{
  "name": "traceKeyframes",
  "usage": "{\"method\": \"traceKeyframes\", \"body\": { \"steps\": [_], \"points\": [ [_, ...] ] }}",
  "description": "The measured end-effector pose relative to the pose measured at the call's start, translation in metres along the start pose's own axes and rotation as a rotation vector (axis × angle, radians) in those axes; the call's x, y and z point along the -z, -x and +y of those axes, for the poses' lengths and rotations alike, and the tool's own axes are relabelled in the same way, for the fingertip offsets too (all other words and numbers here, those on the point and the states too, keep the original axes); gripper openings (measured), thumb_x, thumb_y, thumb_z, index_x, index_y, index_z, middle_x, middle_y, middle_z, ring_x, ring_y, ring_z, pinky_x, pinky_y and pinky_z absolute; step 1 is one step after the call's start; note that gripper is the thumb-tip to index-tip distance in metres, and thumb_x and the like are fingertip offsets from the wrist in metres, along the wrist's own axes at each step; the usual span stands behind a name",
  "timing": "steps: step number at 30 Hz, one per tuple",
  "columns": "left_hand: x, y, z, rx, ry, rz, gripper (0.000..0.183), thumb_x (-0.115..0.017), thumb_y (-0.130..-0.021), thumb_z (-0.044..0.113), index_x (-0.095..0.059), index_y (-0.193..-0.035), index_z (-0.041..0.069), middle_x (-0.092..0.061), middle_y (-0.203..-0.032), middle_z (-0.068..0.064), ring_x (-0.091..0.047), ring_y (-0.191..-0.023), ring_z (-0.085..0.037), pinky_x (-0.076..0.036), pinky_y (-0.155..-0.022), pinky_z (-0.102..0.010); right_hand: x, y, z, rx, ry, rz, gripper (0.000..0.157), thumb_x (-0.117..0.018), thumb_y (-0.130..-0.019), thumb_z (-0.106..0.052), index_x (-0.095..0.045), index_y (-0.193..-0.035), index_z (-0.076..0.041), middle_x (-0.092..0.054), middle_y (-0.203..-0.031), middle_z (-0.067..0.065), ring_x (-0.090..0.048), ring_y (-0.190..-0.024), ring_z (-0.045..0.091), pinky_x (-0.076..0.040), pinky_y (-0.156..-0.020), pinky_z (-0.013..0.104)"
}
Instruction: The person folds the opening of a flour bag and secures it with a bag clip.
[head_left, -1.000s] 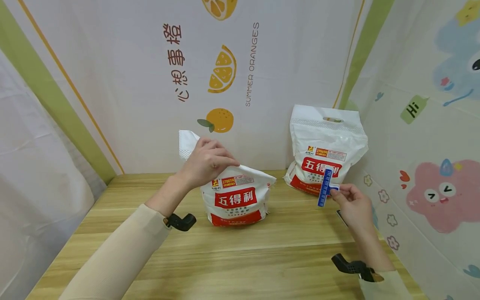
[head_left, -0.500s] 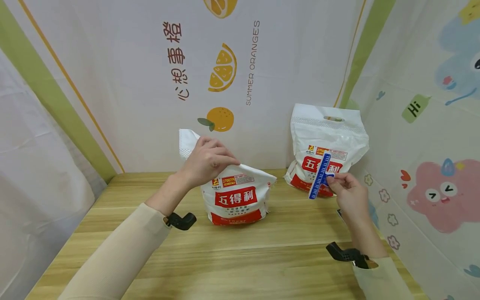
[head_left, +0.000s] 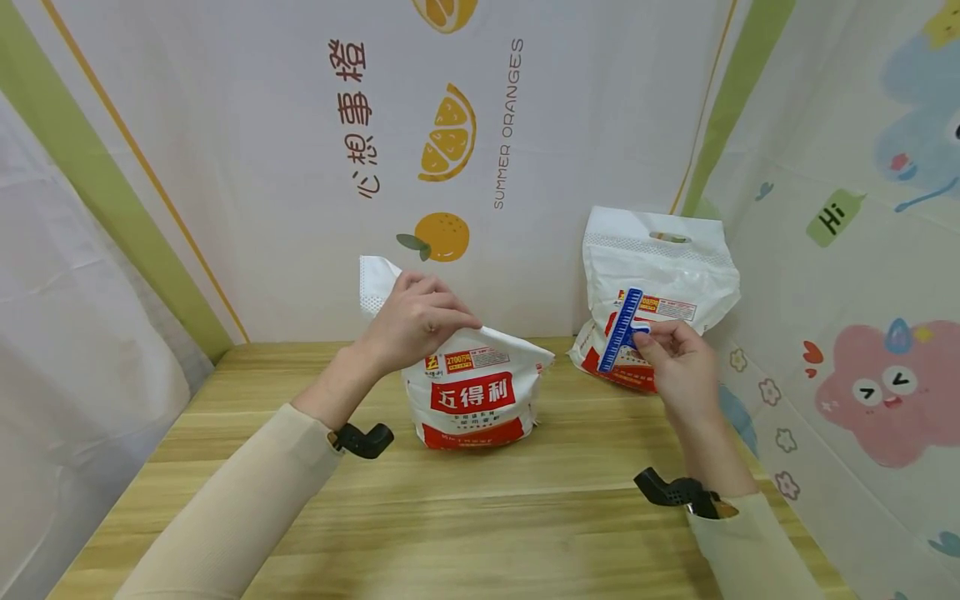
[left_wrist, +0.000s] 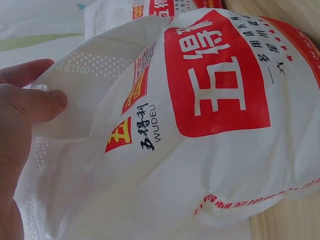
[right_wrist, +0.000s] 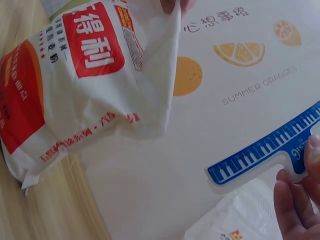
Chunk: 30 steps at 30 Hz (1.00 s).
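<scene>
With fingers and thumb, my left hand pinches the folded-down top of a white and red flour bag that stands on the table. In the left wrist view, the thumb presses the bag's thin white top edge. To the right, my right hand holds a long blue clip by its short tab, between thumb and fingers. White keyboard-like marks run along the clip, and its long bar slants. It is in the air, apart from the held bag, and hides part of a second flour bag behind.
The second bag stands upright at the back right, its cut-out handle on top. Behind the wooden table hangs a white cloth printed with oranges. Another printed cloth closes off the right side.
My right hand has moved left and up with the blue clip, closer to the held bag. My left hand and its grip on the folded bag top have stayed in place.
</scene>
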<state>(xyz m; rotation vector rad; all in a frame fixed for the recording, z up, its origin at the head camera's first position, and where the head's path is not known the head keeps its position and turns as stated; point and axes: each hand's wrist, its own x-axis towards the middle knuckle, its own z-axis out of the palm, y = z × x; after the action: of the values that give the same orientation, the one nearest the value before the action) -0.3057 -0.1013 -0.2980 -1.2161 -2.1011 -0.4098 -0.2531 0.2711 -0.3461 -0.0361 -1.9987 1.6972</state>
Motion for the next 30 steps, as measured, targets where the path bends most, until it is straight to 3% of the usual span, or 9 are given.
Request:
{"method": "traceKeyframes", "body": {
  "steps": [3, 7, 14, 21, 25, 30],
  "points": [
    [0.0, 0.0, -0.001, 0.003, 0.0, 0.0, 0.017, -0.081, -0.087, 0.015, -0.083, -0.102, 0.023, -0.078, -0.097, 0.008, -0.061, -0.096, -0.017, -0.038, -0.094, -0.044, -0.009, 0.0, -0.005, 0.08, -0.028, -0.024, 0.016, -0.075, -0.091, -0.008, -0.067, -0.103, 0.0, -0.073, -0.097, -0.007, -0.071, -0.087, 0.008, -0.059, -0.077, 0.018],
    [0.0, 0.0, -0.001, 0.008, 0.006, -0.002, 0.018, -0.082, -0.086, 0.014, -0.083, -0.102, 0.023, -0.078, -0.097, 0.007, -0.061, -0.097, -0.017, -0.038, -0.094, -0.043, -0.021, 0.003, -0.013, 0.146, 0.023, -0.079, 0.018, -0.074, -0.092, -0.007, -0.067, -0.107, -0.002, -0.073, -0.094, -0.011, -0.072, -0.085, 0.006, -0.058, -0.075, 0.017],
    [0.001, -0.001, -0.001, 0.016, 0.021, 0.002, 0.017, -0.082, -0.086, 0.015, -0.082, -0.102, 0.021, -0.078, -0.098, 0.005, -0.061, -0.097, -0.018, -0.037, -0.094, -0.043, -0.043, 0.008, -0.021, 0.309, 0.142, -0.139, 0.017, -0.078, -0.089, -0.012, -0.071, -0.103, -0.005, -0.075, -0.1, 0.007, -0.069, -0.085, 0.003, -0.056, -0.075, 0.015],
    [0.001, -0.004, -0.001, 0.032, 0.018, -0.012, 0.017, -0.08, -0.088, 0.014, -0.082, -0.103, 0.021, -0.078, -0.1, 0.004, -0.061, -0.099, -0.018, -0.036, -0.094, -0.044, -0.061, 0.013, -0.026, 0.472, 0.259, -0.194, 0.013, -0.077, -0.088, -0.001, -0.074, -0.098, -0.01, -0.074, -0.094, 0.004, -0.071, -0.081, 0.011, -0.054, -0.067, 0.014],
    [0.002, -0.005, -0.001, 0.048, 0.018, -0.022, 0.017, -0.08, -0.088, 0.015, -0.082, -0.104, 0.021, -0.078, -0.1, 0.003, -0.061, -0.1, -0.019, -0.036, -0.096, -0.045, -0.069, 0.015, -0.027, 0.553, 0.345, -0.239, 0.017, -0.074, -0.087, 0.006, -0.073, -0.096, -0.009, -0.073, -0.092, 0.004, -0.072, -0.082, 0.017, -0.057, -0.069, 0.021],
    [0.002, -0.006, 0.0, 0.059, 0.016, -0.024, 0.017, -0.08, -0.088, 0.015, -0.082, -0.104, 0.021, -0.078, -0.1, 0.004, -0.062, -0.1, -0.019, -0.037, -0.096, -0.046, -0.076, 0.017, -0.029, 0.611, 0.46, -0.271, 0.014, -0.076, -0.087, 0.003, -0.071, -0.094, -0.009, -0.069, -0.09, 0.002, -0.066, -0.079, 0.015, -0.058, -0.067, 0.03]
  ]
}}
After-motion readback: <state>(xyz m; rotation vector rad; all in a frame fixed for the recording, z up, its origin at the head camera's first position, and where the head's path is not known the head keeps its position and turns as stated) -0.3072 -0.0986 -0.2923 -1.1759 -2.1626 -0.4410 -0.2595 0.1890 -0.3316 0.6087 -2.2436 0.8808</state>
